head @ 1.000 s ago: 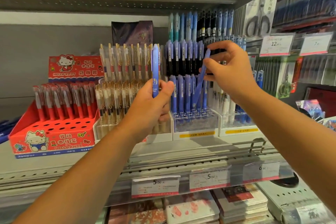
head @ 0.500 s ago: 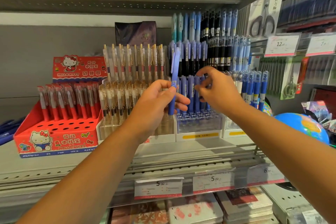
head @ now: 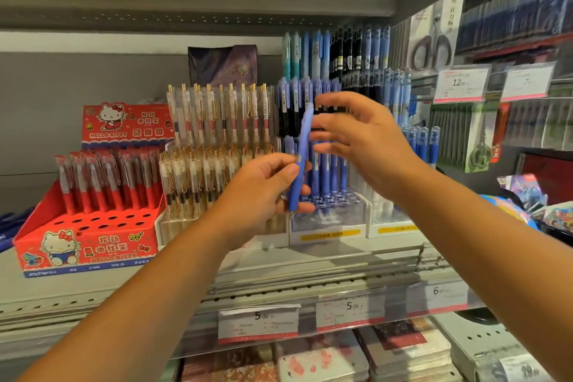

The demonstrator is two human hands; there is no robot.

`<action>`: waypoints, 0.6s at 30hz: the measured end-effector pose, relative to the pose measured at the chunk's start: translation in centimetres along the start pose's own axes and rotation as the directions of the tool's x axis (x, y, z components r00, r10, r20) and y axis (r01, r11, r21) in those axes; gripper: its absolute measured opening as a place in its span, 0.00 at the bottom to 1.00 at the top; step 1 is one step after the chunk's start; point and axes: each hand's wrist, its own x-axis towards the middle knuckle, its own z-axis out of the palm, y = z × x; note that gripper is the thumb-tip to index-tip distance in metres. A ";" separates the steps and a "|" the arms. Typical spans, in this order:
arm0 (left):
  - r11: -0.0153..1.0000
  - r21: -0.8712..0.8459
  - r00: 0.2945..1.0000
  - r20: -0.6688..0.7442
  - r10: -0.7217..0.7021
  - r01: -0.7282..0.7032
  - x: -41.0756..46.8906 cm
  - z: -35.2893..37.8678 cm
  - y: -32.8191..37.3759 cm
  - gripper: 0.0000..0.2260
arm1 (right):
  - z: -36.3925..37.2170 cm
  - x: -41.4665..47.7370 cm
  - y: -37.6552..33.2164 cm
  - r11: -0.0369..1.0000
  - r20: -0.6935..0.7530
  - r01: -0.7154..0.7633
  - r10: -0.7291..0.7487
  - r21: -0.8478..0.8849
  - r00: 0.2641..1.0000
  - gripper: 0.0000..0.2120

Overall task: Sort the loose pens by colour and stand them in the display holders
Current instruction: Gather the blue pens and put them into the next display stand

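Left hand [head: 263,192] pinches blue pen [head: 302,146] low on barrel, thumb in front, fingers curled behind. Pen near upright, top tilted slightly right, held in air in front of clear holder [head: 328,220] with standing blue pens [head: 328,170]. Right hand [head: 369,146] empty, fingers [head: 328,127] spread and relaxed, tips just beside pen's upper half; contact cannot be told. Red box [head: 83,245] of red pens [head: 105,183] at left on shelf [head: 294,270]. Price tags [head: 259,322] along shelf edge.

both arms reached forward, left hand [head: 263,192] pinching a blue pen [head: 305,133] thumb-to-fingers, right hand [head: 369,146] right beside it, fingers loosely spread
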 end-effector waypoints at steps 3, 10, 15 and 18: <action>1.000 -0.007 1.000 0.022 -0.001 0.001 0.4 0.6 0.3 0.11 | -0.2 -0.3 -0.7 0.998 0.000 0.028 -0.028 0.054 1.000 0.13; 0.831 0.515 0.973 0.028 0.229 -0.211 1.6 1.0 2.4 0.05 | -1.9 -0.3 -1.1 0.993 -0.086 0.101 -0.096 0.062 0.992 0.12; -0.059 0.945 0.818 0.310 0.485 -0.323 3.8 -0.6 4.3 0.21 | -2.8 0.5 0.4 0.807 -0.240 0.130 -0.319 -0.576 0.917 0.10; -0.171 0.958 0.920 0.270 0.283 -0.228 5.5 -0.5 3.8 0.34 | -2.4 0.6 1.9 0.706 -0.199 0.131 -0.364 -0.696 0.910 0.10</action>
